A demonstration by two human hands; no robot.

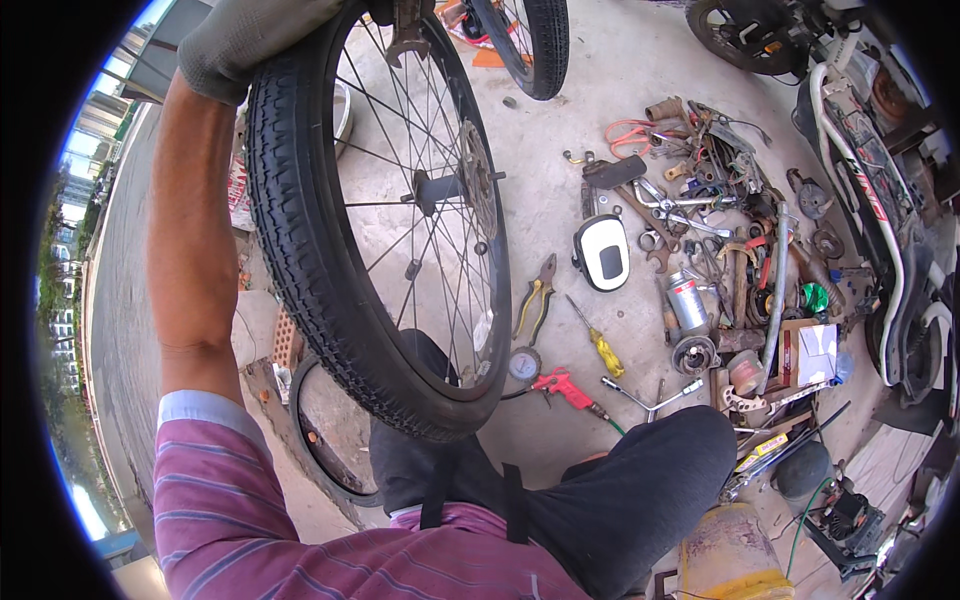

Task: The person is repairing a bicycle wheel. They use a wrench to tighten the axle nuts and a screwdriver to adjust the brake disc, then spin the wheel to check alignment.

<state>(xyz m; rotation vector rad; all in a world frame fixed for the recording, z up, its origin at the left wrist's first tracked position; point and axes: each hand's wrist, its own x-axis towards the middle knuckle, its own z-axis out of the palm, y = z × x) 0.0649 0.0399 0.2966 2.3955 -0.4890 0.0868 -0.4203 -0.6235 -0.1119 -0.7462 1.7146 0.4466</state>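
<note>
A bicycle wheel with a black knobbly tyre (290, 220) stands upright and tilted in front of me, its lower end by my legs. At the top of the tyre, my left hand (255, 40) in a grey glove is closed over the rubber; its fingertips run past the picture's upper edge. Beside them, the jaw of a rusty open-ended spanner (408, 40) points down over the spokes; what holds it is cut off. A hub (438, 190) with a brake disc (477, 180) sits mid-wheel. My right hand does not show.
Pliers (536, 295), a yellow screwdriver (602, 345), a red air gun (565, 388) with a gauge and a white-and-black case (602, 252) lie on the concrete. A heap of tools (700, 200) spreads rightward. Another wheel (545, 50) stands ahead, a motorbike (850, 170) at right.
</note>
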